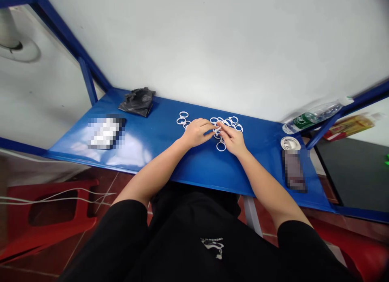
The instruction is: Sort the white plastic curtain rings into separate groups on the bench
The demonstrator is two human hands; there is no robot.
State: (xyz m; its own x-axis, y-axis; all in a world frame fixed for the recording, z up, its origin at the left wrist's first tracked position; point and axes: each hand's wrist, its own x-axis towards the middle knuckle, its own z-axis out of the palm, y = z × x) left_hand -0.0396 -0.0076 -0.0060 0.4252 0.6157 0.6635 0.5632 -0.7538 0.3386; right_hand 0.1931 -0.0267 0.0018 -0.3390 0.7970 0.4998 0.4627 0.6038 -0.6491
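Observation:
Over the middle of the blue tabletop, my left hand (197,133) and my right hand (233,139) meet fingertip to fingertip. Between them is a small white ring (217,129), pinched by the fingers of both; part of it is hidden. Directly behind and around my right hand lies a loose pile of white plastic rings (234,120). One more white ring (221,146) rests just in front of the fingers. A smaller group of white rings (181,121) lies beyond my left hand, partly covered by it.
A crumpled black plastic bag (138,101) and a blurred-out flat item (105,132) lie left on the blue table (158,152). At right are a leaning plastic bottle (313,116), a white coil (290,144) and a blurred-out dark item (294,170). Red stools (82,225) stand below.

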